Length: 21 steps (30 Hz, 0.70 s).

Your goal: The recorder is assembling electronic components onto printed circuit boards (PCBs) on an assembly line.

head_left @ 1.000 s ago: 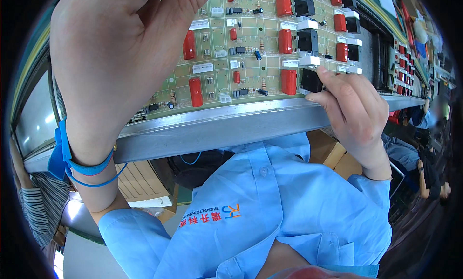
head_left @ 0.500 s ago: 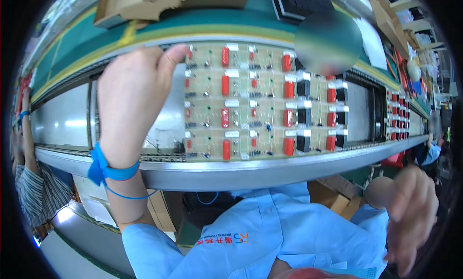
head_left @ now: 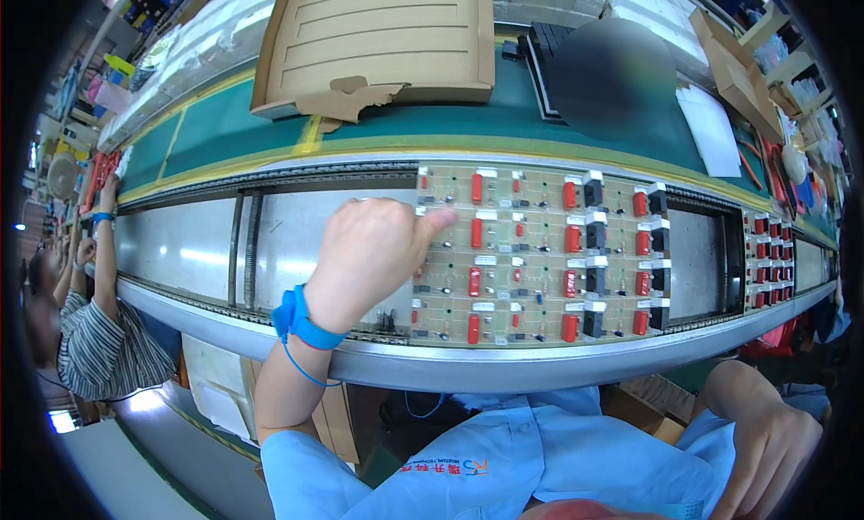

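A large circuit board panel (head_left: 499,259) lies on the conveyor rails in front of me. Red, black and white components stand in rows across it. My left hand (head_left: 373,255), with a blue strap at the wrist, is at the panel's left edge. Its thumb reaches over the board, while the other fingers curl under the palm, where anything held is hidden. My right hand (head_left: 769,457) hangs low at the right, away from the conveyor. Its fingers point down, with gaps between them, and no object shows in them. The fingertips lie close to the dark picture rim.
A similar board (head_left: 768,259) rides farther right on the conveyor. Beyond the far rail, a cardboard tray (head_left: 382,34), a black stack (head_left: 540,70) and a white sheet (head_left: 709,129) rest on a green bench. A person in a striped top (head_left: 103,349) works at far left.
The view has tilted, showing more of the far bench. My left hand has moved from the panel's far-left corner nearer to me along its left edge. My right hand has moved lower.
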Tool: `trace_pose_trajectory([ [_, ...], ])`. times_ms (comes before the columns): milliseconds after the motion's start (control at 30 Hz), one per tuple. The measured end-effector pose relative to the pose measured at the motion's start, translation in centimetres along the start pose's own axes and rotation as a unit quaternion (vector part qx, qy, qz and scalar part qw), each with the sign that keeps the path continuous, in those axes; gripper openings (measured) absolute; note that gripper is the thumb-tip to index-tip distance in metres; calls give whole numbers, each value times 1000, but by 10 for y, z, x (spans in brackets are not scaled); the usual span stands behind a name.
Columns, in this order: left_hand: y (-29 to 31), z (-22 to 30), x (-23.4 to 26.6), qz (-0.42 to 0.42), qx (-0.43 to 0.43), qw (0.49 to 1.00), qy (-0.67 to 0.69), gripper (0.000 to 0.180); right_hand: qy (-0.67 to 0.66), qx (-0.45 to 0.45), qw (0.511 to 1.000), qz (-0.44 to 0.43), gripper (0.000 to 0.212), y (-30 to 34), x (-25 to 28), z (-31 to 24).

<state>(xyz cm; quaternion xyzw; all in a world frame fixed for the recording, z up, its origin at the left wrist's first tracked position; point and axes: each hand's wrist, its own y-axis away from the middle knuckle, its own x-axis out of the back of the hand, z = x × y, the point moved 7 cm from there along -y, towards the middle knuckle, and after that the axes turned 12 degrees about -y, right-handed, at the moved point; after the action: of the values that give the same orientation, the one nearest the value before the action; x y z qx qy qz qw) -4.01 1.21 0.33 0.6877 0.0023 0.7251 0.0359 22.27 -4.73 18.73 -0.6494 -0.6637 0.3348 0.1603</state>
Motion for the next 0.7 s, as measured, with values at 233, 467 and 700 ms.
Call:
trace_pose_trajectory([
  [233,-14,57,16,42,-136,988,-58,51,132,-158,978,17,27,41,87,-17],
  [467,-88,54,69,173,-106,976,78,36,412,-223,768,436,41,98,241,1],
  [700,-176,68,36,-102,18,810,578,88,379,-265,737,493,53,119,334,36],
])
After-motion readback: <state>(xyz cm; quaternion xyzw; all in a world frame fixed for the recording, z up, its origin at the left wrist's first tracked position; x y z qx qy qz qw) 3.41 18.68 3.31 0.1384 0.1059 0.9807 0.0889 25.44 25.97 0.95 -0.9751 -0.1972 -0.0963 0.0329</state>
